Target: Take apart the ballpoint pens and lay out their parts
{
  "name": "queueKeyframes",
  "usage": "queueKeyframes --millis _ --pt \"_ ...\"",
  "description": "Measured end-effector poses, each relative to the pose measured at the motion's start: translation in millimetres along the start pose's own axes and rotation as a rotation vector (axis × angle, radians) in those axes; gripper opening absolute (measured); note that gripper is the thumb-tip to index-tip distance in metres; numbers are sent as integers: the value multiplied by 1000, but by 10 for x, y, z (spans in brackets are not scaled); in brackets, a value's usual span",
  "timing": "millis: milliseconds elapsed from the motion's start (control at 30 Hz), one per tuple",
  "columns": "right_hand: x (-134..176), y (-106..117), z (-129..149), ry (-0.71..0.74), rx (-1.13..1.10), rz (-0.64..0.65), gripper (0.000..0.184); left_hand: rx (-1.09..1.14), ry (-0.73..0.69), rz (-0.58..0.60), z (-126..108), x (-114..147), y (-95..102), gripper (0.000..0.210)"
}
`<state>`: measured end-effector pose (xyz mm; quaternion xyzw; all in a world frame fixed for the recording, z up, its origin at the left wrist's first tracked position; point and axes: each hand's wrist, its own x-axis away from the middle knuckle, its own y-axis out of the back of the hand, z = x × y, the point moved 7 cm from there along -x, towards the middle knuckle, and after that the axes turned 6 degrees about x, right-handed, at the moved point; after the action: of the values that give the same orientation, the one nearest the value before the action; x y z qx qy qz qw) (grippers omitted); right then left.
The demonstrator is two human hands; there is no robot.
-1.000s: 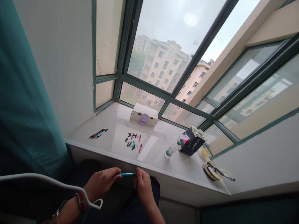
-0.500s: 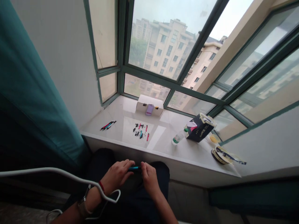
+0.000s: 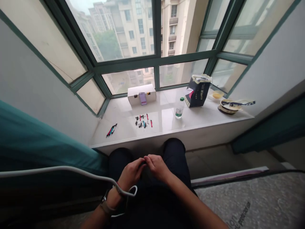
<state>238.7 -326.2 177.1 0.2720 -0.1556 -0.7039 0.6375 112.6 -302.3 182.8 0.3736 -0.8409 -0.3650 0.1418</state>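
My left hand [image 3: 130, 173] and my right hand [image 3: 157, 166] meet above my lap, fingertips pressed together. A small dark part of the pen [image 3: 143, 163] shows between them; its blue barrel is hidden by the fingers. On the white windowsill in front lie loose pen parts [image 3: 143, 122], with black, pink and blue pieces among them. To their left, several pens [image 3: 111, 130] rest side by side in a slanted bunch.
A white box [image 3: 141, 90] with a purple packet [image 3: 143, 98] stands by the window. Farther right are a water bottle [image 3: 179, 108], a dark paper bag [image 3: 198, 90], a yellowish bowl [image 3: 217, 94] and a round container [image 3: 228, 107]. A white cable [image 3: 71, 168] crosses my left wrist.
The view has turned and tilted. My hands have come closer together, and the blue barrel that showed between them is now covered by the fingers. The sill items look unmoved.
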Motion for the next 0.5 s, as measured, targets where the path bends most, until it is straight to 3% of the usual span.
queueKeyframes --millis 167,333,500 --pt "59 -110 70 53 21 42 48 32 62 93 50 84 52 30" --pt "96 -161 151 44 11 23 48 246 102 169 -20 114 110 39" --pt "124 -85 259 -10 -27 76 46 220 60 148 -88 165 205 35"
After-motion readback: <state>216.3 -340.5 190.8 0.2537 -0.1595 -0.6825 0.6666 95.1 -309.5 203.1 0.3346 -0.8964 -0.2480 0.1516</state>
